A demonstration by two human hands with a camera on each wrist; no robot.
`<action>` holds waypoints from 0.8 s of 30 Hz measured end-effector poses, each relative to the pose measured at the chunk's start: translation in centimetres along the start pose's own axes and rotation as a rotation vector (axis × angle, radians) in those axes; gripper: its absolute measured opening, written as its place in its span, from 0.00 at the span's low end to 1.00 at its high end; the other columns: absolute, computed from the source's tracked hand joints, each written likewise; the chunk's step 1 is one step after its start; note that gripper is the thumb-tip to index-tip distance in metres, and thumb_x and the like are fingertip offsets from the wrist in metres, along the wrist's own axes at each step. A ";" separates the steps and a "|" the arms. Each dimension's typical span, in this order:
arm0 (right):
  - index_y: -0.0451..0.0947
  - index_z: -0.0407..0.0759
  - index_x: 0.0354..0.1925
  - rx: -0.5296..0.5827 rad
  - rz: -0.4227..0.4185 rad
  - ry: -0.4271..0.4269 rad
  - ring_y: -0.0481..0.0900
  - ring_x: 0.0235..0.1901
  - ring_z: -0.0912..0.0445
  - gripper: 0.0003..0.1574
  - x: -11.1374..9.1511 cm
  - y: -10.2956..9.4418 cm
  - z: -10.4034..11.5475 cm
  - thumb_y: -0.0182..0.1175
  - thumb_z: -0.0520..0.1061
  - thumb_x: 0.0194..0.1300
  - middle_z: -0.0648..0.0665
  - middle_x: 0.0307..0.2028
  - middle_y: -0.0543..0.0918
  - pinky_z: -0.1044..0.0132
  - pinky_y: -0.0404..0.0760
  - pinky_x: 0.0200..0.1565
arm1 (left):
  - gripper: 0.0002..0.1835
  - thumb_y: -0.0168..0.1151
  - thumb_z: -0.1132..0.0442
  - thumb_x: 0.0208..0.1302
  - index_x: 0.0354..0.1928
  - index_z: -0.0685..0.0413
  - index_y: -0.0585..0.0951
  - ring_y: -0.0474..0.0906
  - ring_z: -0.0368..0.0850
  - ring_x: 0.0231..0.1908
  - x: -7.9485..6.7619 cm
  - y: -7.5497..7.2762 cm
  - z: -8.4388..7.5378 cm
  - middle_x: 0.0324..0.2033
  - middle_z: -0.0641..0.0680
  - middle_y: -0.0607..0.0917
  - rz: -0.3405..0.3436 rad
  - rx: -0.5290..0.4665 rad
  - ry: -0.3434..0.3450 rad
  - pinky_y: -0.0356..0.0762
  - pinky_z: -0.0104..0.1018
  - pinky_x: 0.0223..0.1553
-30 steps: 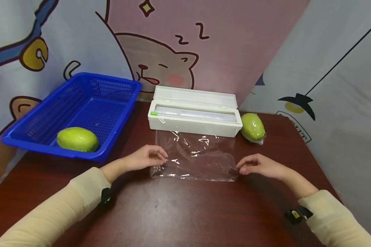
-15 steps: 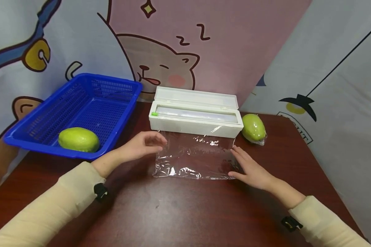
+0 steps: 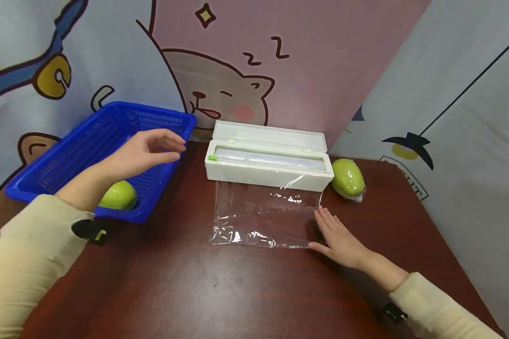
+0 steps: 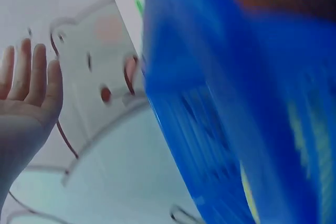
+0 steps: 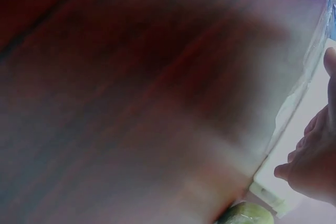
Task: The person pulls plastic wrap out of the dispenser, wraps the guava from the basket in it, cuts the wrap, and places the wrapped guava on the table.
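My left hand [image 3: 146, 150] hovers over the blue plastic basket [image 3: 159, 190] with loosely extended fingers, holding nothing. In the left wrist view the left hand [image 4: 31, 93] shows spread fingers beside the blurred basket [image 4: 173, 82]. A green mango-like fruit [image 3: 119, 196] lies in the basket, partly hidden by my left forearm. My right hand [image 3: 339, 240] rests its straight fingers at the right edge of a clear sheet of plastic wrap [image 3: 258, 212]. That sheet runs out from a white cling wrap dispenser box [image 3: 267, 176], whose lid stands open.
A second green fruit [image 3: 348, 178], covered in plastic wrap, sits right of the dispenser. A green slider [image 3: 212, 157] is at the box's left end. The dark wooden table [image 3: 237, 292] backs onto a cartoon-printed cloth [image 3: 314, 70].
My left hand has left the wrap's left edge and moved up and left over the basket. The right hand has flattened out at the wrap's right edge.
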State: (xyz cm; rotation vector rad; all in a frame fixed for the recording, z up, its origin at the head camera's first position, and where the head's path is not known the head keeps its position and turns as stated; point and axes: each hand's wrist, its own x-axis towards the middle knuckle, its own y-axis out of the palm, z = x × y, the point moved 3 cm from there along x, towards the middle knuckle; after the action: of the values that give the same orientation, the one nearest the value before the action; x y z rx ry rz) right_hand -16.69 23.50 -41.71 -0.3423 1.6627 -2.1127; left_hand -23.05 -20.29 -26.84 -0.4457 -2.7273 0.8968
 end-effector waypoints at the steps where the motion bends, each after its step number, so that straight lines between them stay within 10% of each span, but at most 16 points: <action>1: 0.46 0.28 0.70 -0.007 0.002 0.001 0.44 0.70 0.34 0.55 0.0 0.1 0.0 0.56 0.61 0.63 0.28 0.71 0.46 0.38 0.50 0.66 | 0.16 0.60 0.61 0.63 0.52 0.57 0.77 0.77 0.27 0.41 -0.1 -0.7 0.5 0.47 0.55 0.83 -0.003 0.026 -0.023 0.72 0.24 0.43; 9: 0.49 0.25 0.68 -0.015 0.024 0.013 0.46 0.69 0.33 0.56 -0.5 0.5 -0.3 0.59 0.60 0.60 0.27 0.70 0.48 0.38 0.52 0.66 | 0.22 0.59 0.51 0.63 0.56 0.52 0.74 0.73 0.22 0.41 -0.8 -5.1 5.6 0.50 0.55 0.81 0.042 0.196 -0.191 0.71 0.30 0.48; 16: 0.50 0.26 0.68 0.015 0.036 0.021 0.48 0.69 0.33 0.54 -0.7 0.8 -0.5 0.57 0.62 0.62 0.27 0.70 0.50 0.38 0.52 0.66 | 0.31 0.60 0.50 0.62 0.61 0.61 0.69 0.71 0.63 0.57 -2.0 -7.5 9.2 0.57 0.68 0.75 0.132 0.275 -0.294 0.68 0.60 0.55; 24: 0.52 0.27 0.68 0.008 0.041 0.019 0.49 0.69 0.35 0.52 -0.8 0.9 -0.6 0.56 0.61 0.62 0.28 0.70 0.52 0.39 0.53 0.66 | 0.38 0.62 0.49 0.59 0.62 0.71 0.64 0.63 0.73 0.58 -2.7 -8.3 12.0 0.59 0.76 0.67 0.262 0.372 -0.383 0.63 0.66 0.55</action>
State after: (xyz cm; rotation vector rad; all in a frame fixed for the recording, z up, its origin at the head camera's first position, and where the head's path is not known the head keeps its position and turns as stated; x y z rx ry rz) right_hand -16.14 24.20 -42.64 -0.2845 1.6569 -2.0983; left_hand -26.03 -34.01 -31.57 -0.6155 -2.7651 1.6757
